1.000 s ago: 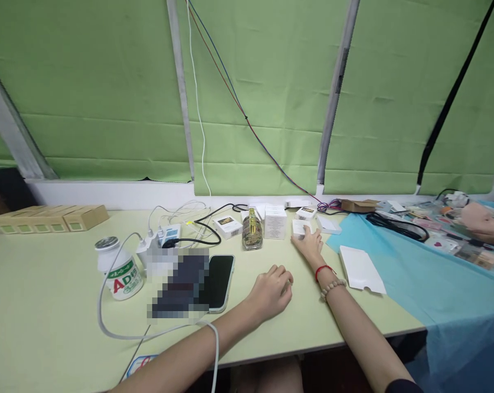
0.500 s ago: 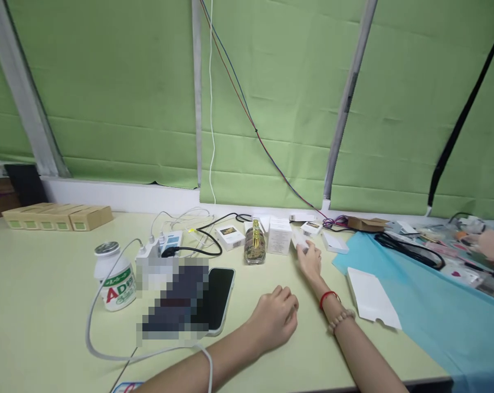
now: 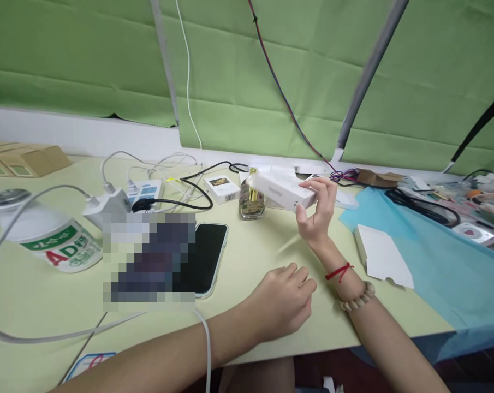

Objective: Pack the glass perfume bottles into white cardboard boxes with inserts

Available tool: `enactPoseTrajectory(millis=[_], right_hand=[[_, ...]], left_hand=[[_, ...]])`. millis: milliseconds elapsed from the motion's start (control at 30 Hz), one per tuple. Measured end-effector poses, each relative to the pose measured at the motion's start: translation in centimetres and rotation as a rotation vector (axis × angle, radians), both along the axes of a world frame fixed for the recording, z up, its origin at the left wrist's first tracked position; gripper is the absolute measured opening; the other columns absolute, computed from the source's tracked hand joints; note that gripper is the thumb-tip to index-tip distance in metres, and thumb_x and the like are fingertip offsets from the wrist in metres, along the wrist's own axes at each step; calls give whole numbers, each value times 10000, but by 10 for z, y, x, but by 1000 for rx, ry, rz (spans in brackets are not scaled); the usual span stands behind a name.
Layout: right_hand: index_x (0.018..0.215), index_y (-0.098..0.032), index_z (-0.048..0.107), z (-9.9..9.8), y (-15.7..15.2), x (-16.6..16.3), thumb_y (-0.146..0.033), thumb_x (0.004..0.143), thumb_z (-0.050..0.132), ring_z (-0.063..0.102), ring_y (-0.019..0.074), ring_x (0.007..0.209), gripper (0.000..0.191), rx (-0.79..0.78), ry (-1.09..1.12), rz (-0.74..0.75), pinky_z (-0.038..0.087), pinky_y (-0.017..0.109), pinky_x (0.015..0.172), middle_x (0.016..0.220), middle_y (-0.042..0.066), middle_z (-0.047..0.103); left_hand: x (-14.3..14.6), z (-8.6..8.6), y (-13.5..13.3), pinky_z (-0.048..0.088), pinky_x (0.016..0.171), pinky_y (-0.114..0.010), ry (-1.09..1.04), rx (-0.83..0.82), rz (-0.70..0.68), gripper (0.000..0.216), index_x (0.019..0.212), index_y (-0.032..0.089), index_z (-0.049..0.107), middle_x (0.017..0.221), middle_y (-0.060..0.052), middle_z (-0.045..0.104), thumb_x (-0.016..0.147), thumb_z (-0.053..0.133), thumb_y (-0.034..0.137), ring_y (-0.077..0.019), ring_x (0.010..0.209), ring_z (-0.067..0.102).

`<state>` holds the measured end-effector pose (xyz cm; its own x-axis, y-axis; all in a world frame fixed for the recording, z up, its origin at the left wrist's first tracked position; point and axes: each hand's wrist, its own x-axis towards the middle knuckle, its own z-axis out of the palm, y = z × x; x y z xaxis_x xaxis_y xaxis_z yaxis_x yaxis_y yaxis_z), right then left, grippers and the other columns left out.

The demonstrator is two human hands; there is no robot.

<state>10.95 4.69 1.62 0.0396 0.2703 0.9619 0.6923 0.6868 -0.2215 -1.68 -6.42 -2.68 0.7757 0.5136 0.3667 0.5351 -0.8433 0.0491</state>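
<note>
My right hand (image 3: 318,210) grips the right end of a slim white box (image 3: 283,191), thumb below and fingers on top. This box is raised off the table and tilted, its left end blurred by motion, and it hides part of what stands behind it. Just beyond its left end is a glass bottle (image 3: 251,207) with a gold top. My left hand (image 3: 283,300) lies on the table near the front edge with its fingers curled in, and nothing shows in it. To its left rests a dark-screened phone (image 3: 208,254).
A white bottle (image 3: 62,240), a white charger (image 3: 109,207) and cables crowd the left side. A small white box (image 3: 222,188) lies behind the phone. At right, a white card sleeve (image 3: 381,256) lies by a blue sheet (image 3: 439,273) bearing a coiled black cable (image 3: 422,207).
My right hand has lifted the slim white box from the back of the table toward me. My left hand stays curled on the table. The view has tilted down and come closer.
</note>
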Motion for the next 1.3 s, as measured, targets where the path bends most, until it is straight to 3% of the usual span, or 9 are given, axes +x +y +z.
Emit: enactPoseTrajectory(millis=[267, 467, 633, 700, 800, 1000, 1100, 1167, 1300], right_hand=[[665, -189, 504, 11, -13, 7, -710, 806, 72, 498, 189, 642, 692, 60, 27, 28, 403, 330, 596, 659, 69, 468], [577, -180, 538, 12, -11, 7, -766, 729, 326, 424, 129, 515, 642, -68, -138, 24, 344, 283, 554, 550, 30, 490], [532, -154, 594, 16, -11, 6, -742, 819, 257, 498, 122, 545, 736, -567, -260, 504, 389, 252, 588, 551, 44, 547], [527, -144, 623, 14, -9, 6, -696, 864, 257, 497, 113, 518, 743, -799, -317, 583, 378, 237, 567, 518, 43, 550], [544, -149, 652, 5, -1, 9, -609, 868, 407, 509, 108, 501, 614, -938, -331, 411, 351, 224, 549, 501, 27, 571], [742, -177, 709, -20, 32, 40, -368, 873, 462, 601, 157, 786, 339, -867, -104, -260, 379, 255, 692, 893, 41, 670], [961, -153, 694, -31, 43, 58, -272, 822, 495, 528, 221, 1059, 271, -887, 2, -462, 378, 309, 876, 1154, 111, 570], [1148, -163, 625, -37, 49, 66, -234, 773, 549, 399, 274, 1225, 389, -904, -5, -586, 318, 380, 976, 1296, 156, 450], [1199, -182, 603, -46, 57, 72, -281, 788, 563, 224, 303, 1347, 425, -913, -45, -724, 224, 433, 1037, 1440, 189, 259]], left_hand=[[1, 2, -4, 321, 595, -305, -3, 31, -76, 44, 849, 158, 446, 836, -48, 460, 881, 446, 188, -200, 803, 458], [0, 3, -3, 309, 581, -308, -13, 38, -99, 62, 837, 157, 454, 815, -44, 466, 887, 442, 193, -195, 781, 452], [1, 0, 1, 324, 610, -298, -60, 31, -102, 95, 848, 154, 480, 813, -42, 480, 897, 404, 182, -184, 782, 463], [2, -1, 2, 341, 635, -296, -74, 16, -120, 104, 856, 153, 492, 819, -39, 488, 896, 399, 178, -178, 789, 469], [3, 1, 3, 349, 638, -293, -91, 11, -147, 126, 867, 155, 505, 811, -30, 494, 901, 386, 177, -169, 796, 478], [2, 7, 4, 350, 599, -289, -71, 84, -310, 121, 864, 154, 497, 796, -31, 510, 902, 383, 159, -153, 753, 487], [1, 7, 4, 353, 589, -286, -82, 115, -342, 110, 852, 159, 491, 758, -30, 498, 881, 387, 140, -151, 717, 482], [0, 6, 3, 352, 580, -285, -94, 132, -360, 94, 842, 161, 486, 743, -28, 490, 864, 397, 137, -148, 696, 475], [-4, 3, 5, 345, 583, -288, -140, 226, -270, 40, 830, 160, 478, 766, -28, 498, 845, 441, 160, -154, 722, 487]])
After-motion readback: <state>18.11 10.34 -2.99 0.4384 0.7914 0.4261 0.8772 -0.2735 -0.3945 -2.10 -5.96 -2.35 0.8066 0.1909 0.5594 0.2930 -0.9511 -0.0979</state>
